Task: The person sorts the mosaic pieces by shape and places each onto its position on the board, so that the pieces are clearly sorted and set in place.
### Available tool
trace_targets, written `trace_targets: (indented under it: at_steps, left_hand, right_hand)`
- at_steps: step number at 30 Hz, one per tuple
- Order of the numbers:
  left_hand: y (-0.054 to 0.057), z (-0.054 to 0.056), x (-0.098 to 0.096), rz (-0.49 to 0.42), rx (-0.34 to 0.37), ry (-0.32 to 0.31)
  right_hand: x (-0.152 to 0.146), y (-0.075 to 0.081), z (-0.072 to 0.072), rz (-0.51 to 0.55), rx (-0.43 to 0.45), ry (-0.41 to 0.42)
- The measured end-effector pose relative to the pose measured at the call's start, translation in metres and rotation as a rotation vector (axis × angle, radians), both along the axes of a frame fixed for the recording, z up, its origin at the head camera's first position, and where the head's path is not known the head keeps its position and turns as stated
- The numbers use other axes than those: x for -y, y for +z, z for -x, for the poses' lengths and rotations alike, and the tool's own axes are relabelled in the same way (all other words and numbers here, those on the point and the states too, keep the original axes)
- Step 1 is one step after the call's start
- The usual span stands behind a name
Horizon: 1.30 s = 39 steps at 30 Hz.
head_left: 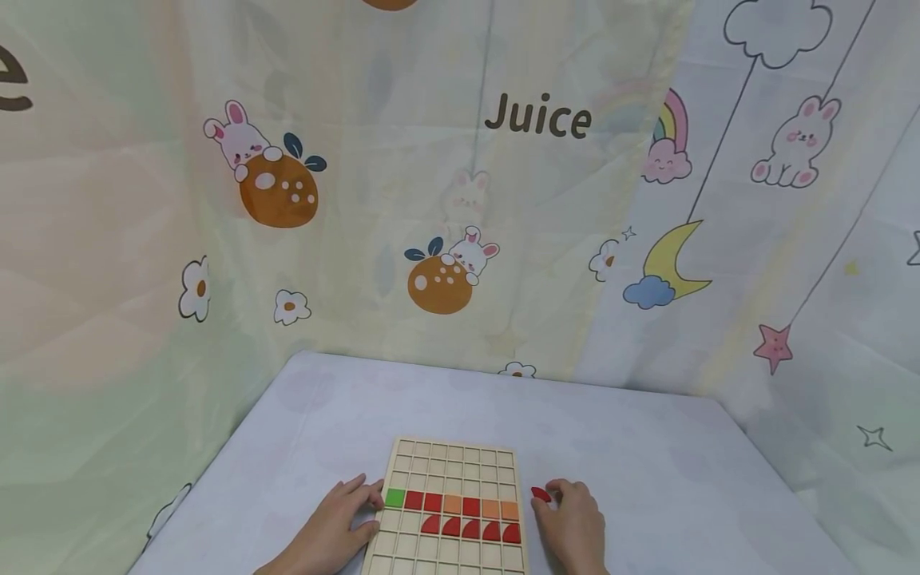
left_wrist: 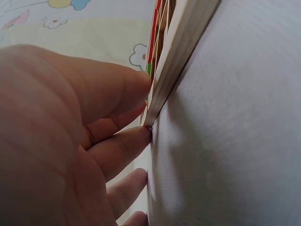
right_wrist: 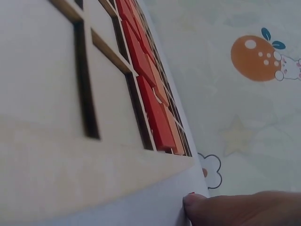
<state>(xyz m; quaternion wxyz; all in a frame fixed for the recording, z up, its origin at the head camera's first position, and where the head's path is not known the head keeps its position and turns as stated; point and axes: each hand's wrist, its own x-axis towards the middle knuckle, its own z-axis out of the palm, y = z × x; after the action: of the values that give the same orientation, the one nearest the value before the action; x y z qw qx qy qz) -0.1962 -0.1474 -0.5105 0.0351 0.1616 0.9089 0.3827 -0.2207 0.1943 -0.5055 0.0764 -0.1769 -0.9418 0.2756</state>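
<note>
A wooden grid board (head_left: pixel 460 549) lies on the table in front of me. One row of it holds square tiles: a green tile (head_left: pixel 395 498) at the left end, then red and orange ones. In the row below, several red quarter-round pieces (head_left: pixel 470 529) fill the cells toward the right. My left hand (head_left: pixel 334 523) rests at the board's left edge, its thumb and fingertips touching the wooden side (left_wrist: pixel 176 56). Just off the right edge, my right hand (head_left: pixel 573 519) pinches a small red piece (head_left: pixel 541 495) with a curved edge; the right wrist view mostly hides that piece.
A pale cloth covers the table (head_left: pixel 647 463). Behind and at the sides hang printed curtains (head_left: pixel 546 239) with rabbits, fruit and flowers. The board's raised dividers separate its shallow square cells.
</note>
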Motion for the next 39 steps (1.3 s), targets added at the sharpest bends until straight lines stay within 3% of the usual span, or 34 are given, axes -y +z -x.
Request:
trace_targets:
  at_steps: [13, 26, 33, 39]
  left_hand:
    - [0.001, 0.000, -0.001, 0.004, 0.003, -0.012]
    - [0.000, 0.000, 0.001, -0.003, 0.005, -0.010]
    - [-0.001, 0.000, 0.001, -0.005, -0.011, -0.007]
    - [-0.001, 0.000, 0.000, -0.007, -0.010, -0.005]
  right_hand:
    - [0.008, 0.001, -0.003, 0.062, -0.092, 0.017]
    - [0.042, 0.014, -0.018, 0.072, -0.182, 0.286]
    - [0.063, 0.019, -0.025, 0.076, -0.201, 0.335]
    - [0.079, 0.019, -0.030, 0.021, -0.264, 0.405]
